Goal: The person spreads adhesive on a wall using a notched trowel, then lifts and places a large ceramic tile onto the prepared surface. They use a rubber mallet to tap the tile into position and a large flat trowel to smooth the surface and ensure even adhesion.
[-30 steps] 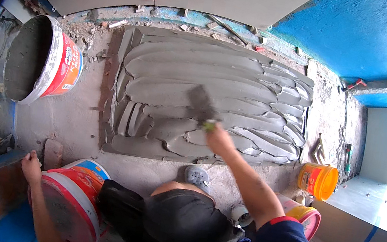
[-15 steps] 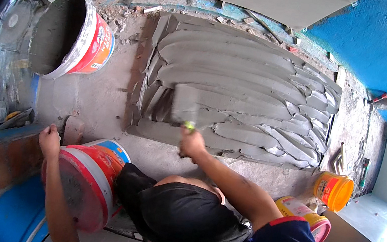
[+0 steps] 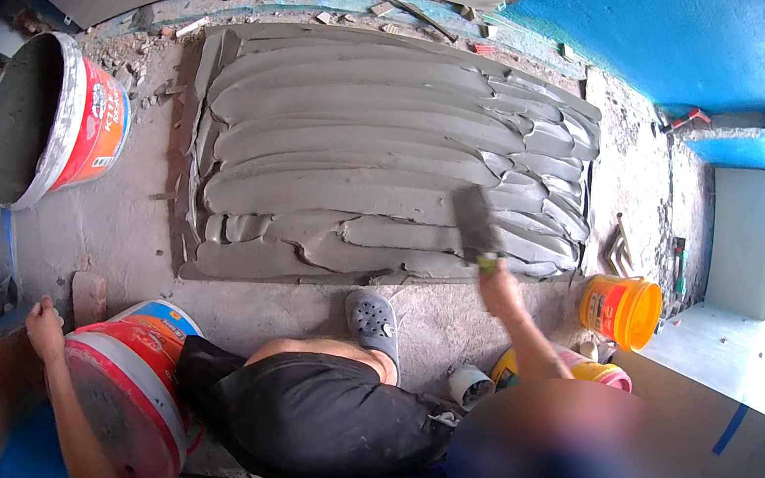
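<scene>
Mortar (image 3: 366,151) lay ridged in a rectangle on the floor (image 3: 125,233). Your right grip (image 3: 500,290) clasped a trowel (image 3: 476,220); your left grip (image 3: 46,330), beside the red bucket (image 3: 127,387), couldn't be read. Tilting the trowel risked gouges.

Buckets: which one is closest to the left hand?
The big red bucket at lower left, beside the left hand. The upper-left bucket and the yellow ones at right are farther away.

Dusty grey floor (image 3: 127,244), mortar-coated rectangular panel (image 3: 345,158), open red-and-white bucket (image 3: 101,122), yellow bucket (image 3: 613,311), rubble (image 3: 124,53)
</scene>
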`<state>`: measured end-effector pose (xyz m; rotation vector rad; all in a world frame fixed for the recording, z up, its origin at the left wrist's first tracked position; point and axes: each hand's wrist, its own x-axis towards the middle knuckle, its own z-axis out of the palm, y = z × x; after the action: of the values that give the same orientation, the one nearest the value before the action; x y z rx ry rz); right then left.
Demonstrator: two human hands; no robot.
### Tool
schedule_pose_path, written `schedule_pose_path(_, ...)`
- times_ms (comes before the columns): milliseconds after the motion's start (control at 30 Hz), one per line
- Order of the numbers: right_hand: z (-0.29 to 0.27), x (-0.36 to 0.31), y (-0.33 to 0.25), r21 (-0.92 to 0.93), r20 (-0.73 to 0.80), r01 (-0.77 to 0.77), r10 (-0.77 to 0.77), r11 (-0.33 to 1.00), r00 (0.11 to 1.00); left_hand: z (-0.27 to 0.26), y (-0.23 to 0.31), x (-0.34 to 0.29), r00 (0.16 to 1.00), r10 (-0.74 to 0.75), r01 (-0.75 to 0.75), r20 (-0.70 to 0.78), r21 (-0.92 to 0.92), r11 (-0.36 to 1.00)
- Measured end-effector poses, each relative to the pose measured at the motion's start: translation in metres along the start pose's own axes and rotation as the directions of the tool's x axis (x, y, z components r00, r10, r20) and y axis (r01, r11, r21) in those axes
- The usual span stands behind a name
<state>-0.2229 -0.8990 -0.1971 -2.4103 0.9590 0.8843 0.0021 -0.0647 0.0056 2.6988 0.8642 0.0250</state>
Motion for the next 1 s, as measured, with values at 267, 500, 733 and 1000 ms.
schedule_pose_path(267,0.026,-0.041,-0.055,0.229,0.142,-0.033,0.0,0.973,0.99,0.004,-0.014,0.011,1.0,-0.015,0.016,0.013,-0.069,0.997)
schedule_pose_path(500,0.056,-0.075,-0.085,0.066,0.161,0.247,-0.254,0.967,0.954,0.01,-0.035,0.033,0.994,-0.006,0.025,0.106,-0.178,0.984)
schedule_pose_path(733,-0.022,0.001,0.148,0.012,-0.241,-0.153,0.152,0.988,0.959,0.001,-0.033,0.046,0.878,0.454,-0.474,0.149,0.384,0.792)
schedule_pose_path(1000,-0.033,0.076,0.143,0.974,0.207,-0.128,0.494,-0.189,0.844,-0.007,-0.004,0.036,0.766,0.521,-0.593,0.376,0.725,0.349)
